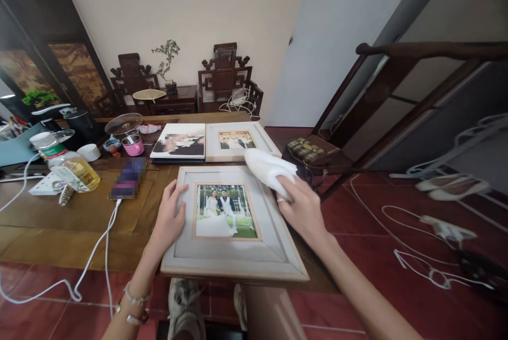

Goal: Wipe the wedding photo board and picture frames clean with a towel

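A white picture frame [278, 242] with a wooden outer edge lies in front of me, its near edge reaching past the table edge. Inside it is a wedding photo [226, 212] of two people on a swing. My left hand [170, 218] grips the frame's left side, fingertips over the border. A folded white cloth [266, 168] is bunched in my right hand [302, 205], at the frame's upper right corner. Some fingers of the right hand are hidden behind the cloth.
Beyond lie a second framed photo [242, 136] and a photo album [180, 141]. To the left on the table are a phone [127, 178] on a cable, an oil bottle [75, 170], a power strip [44, 185] and a pink cup [133, 145]. A wooden chair [345, 112] stands right.
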Demonstrator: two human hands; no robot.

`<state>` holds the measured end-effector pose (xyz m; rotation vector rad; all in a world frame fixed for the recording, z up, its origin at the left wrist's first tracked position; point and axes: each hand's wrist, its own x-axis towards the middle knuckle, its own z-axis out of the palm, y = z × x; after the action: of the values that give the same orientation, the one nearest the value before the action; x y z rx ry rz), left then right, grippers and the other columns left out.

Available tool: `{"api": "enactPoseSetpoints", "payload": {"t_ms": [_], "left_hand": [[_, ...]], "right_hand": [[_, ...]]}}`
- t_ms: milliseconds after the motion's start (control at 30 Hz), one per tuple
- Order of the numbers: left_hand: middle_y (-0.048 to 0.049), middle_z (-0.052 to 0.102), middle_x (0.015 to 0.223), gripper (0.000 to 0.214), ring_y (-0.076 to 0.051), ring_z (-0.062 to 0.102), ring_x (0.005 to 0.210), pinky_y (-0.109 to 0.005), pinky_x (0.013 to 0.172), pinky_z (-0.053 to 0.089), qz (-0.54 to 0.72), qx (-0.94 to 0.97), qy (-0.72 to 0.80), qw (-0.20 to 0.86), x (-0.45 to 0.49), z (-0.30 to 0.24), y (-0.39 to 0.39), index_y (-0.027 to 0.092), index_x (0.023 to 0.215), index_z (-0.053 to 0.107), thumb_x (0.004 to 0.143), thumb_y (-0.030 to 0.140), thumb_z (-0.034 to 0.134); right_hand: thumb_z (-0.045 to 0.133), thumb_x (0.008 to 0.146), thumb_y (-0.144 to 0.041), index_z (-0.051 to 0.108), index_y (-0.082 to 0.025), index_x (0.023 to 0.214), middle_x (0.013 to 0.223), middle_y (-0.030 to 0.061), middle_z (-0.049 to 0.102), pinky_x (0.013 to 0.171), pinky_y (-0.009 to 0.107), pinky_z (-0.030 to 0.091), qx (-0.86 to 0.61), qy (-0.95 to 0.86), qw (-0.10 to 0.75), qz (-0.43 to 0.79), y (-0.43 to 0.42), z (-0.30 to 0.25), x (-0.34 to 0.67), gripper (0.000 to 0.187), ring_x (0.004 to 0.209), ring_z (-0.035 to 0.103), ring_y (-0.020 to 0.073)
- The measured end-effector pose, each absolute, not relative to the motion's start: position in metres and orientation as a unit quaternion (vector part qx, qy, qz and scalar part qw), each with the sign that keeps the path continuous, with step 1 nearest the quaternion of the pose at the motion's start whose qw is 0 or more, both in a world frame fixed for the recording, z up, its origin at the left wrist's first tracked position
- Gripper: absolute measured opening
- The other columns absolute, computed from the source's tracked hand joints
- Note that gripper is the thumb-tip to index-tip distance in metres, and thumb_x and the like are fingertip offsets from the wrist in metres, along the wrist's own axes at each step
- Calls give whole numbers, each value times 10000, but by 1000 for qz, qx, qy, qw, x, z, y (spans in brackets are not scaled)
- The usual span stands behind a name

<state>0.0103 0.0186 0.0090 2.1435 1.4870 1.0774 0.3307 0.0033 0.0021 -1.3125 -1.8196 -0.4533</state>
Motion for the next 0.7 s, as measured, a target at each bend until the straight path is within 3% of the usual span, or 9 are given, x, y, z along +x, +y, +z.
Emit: {"api": "enactPoseSetpoints", "payload": {"t_ms": [133, 233, 333, 500, 700], "left_hand": [[-132, 349, 1491, 383, -242, 304, 1414, -463, 1162, 262, 350, 782, 490, 161, 16, 11, 26, 161, 1226, 572, 904, 134, 367], [-131, 297, 1535, 391, -252, 200, 1455, -484, 1170, 239, 321, 801, 480, 161, 18, 15, 26, 144, 1211, 588, 926, 137, 321], [-129, 315, 1531, 394, -242, 238, 1445, -464, 1169, 258, 302, 811, 472, 167, 17, 17, 25, 146, 1181, 609, 926, 128, 309], [-145, 395, 1483, 414, -225, 308, 1417, -442, 1171, 272, 299, 804, 486, 166, 17, 14, 25, 134, 1194, 595, 907, 92, 299], [-155, 408, 1477, 425, -221, 351, 1394, -456, 1167, 277, 320, 804, 476, 157, 16, 6, 27, 125, 1288, 517, 912, 107, 321]], "right_hand": [[463, 688, 10, 614, -197, 1080, 1261, 142, 605, 1000, 493, 439, -508, -729, 404, -216, 10, 19, 324, 468, 1237, 507, 304], [462, 695, 14, 613, -190, 1128, 1369, 129, 535, 1069, 537, 350, -495, -799, 294, -174, 22, 26, 312, 502, 1334, 399, 306], [490, 754, -48, 620, -177, 1145, 1407, 144, 498, 1068, 579, 322, -517, -816, 226, -126, 35, 26, 303, 432, 1358, 355, 340], [471, 759, -31, 647, -144, 1093, 1118, 157, 690, 1065, 531, 337, -511, -833, 184, -106, 19, 25, 296, 394, 1298, 449, 313], [444, 632, 8, 654, -168, 1027, 1177, 154, 667, 1016, 512, 399, -452, -867, 176, -111, -57, 36, 289, 480, 1176, 568, 301]]}}
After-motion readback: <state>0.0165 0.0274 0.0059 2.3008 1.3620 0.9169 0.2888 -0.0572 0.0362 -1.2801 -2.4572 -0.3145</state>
